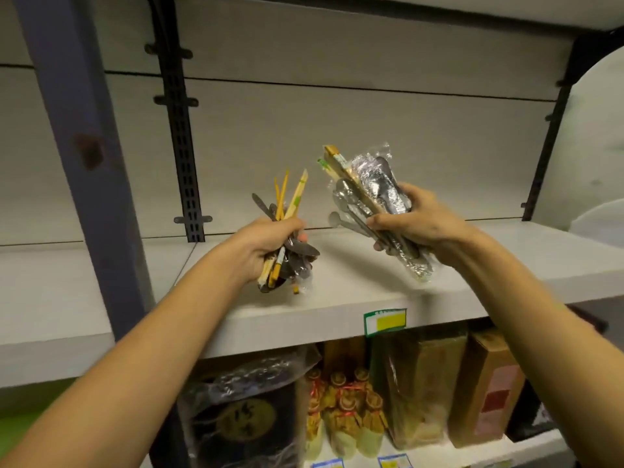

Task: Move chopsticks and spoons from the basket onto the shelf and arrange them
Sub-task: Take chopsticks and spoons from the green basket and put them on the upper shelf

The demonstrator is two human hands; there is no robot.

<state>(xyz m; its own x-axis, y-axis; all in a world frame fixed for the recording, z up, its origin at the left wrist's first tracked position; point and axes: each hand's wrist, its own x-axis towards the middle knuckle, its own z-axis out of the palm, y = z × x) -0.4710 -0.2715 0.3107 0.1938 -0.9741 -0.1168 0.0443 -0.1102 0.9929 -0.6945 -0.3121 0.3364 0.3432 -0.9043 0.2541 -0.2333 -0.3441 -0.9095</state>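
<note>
My left hand grips a loose bundle of wooden chopsticks and dark spoons, their tips pointing up and their lower ends hanging below my fist. My right hand holds plastic-wrapped packs of metal spoons and chopsticks, tilted up to the left. Both bundles hang just above the white shelf board, near its front half. The basket is not in view.
A blue post and a black slotted upright rise at the left. A green and yellow price tag sits on the shelf's front edge. Below it stand packaged goods and cardboard boxes. A second black upright bounds the right side.
</note>
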